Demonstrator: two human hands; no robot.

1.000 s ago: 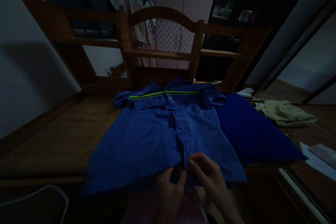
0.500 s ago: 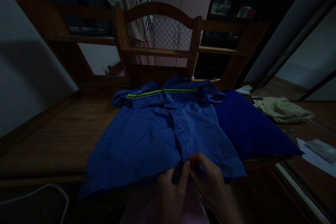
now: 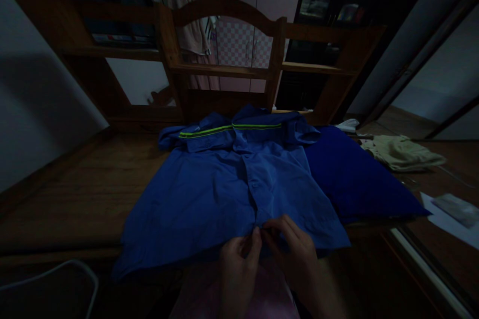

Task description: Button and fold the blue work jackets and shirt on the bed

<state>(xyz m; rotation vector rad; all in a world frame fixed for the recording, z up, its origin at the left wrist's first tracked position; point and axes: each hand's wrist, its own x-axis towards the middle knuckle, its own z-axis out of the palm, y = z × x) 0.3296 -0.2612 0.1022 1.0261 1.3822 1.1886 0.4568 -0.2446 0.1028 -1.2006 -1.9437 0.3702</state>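
A blue shirt (image 3: 224,184) with a yellow-green stripe across its shoulders lies flat, front up, on a wooden table (image 3: 86,189). Its lower hem hangs toward me over the near edge. My left hand (image 3: 237,266) and my right hand (image 3: 295,254) meet at the bottom of the button strip. Both pinch the fabric there, fingertips close together. Whatever small part sits between the fingertips is too dark to make out.
A darker blue cloth (image 3: 359,179) lies right of the shirt. A beige garment (image 3: 400,152) and a white paper with a packet (image 3: 449,209) sit farther right. A wooden shelf unit (image 3: 224,70) stands behind the table. A white chair rim (image 3: 56,274) shows at bottom left.
My hands stay pinched on the shirt's lower front, shifting slightly. The view has tilted a little, so the shirt sits higher in the frame.
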